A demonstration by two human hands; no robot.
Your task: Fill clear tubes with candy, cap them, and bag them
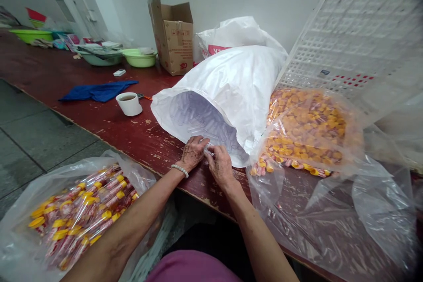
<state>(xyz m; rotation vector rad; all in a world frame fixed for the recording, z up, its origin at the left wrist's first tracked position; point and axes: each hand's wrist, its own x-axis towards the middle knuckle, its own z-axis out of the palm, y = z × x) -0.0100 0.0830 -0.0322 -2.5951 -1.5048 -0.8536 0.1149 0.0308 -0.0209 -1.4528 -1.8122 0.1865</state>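
Two hands, left (193, 153) and right (220, 166), fingers pinching clear wrapper (209, 150) at sack (228, 92) mouth; slack pinch risks dropping it.

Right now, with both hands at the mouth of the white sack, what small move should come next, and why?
Probably draw one clear piece out of the white sack toward the table edge. The left hand and right hand meet at the sack's open mouth, fingertips pinching something small and clear; what exactly is too small to tell. The sack lies on its side, full of clear pieces.
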